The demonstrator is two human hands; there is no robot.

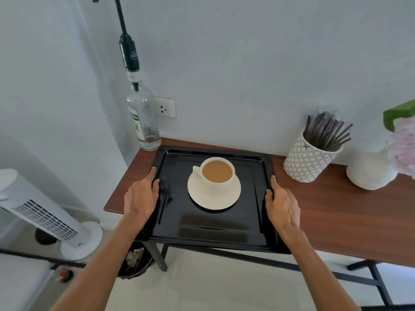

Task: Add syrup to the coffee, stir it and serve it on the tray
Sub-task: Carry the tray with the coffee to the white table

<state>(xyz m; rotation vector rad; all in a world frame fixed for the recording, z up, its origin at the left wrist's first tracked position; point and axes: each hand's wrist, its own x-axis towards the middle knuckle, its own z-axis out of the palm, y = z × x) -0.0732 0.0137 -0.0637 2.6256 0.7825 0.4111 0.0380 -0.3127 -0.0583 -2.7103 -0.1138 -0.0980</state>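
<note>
At the table's (336,212) left end, left hand (141,196) and right hand (283,205) each grip a side rim of the tray (213,234), the full cup (219,186) on its saucer (224,202) mid-tray; an uneven lift could slop coffee (217,171).

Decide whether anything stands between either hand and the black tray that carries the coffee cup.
Nothing visible does. The left hand grips the tray at its left rim, and the right hand grips its right rim. The cup sits on its saucer mid-tray, apart from both hands.
</note>
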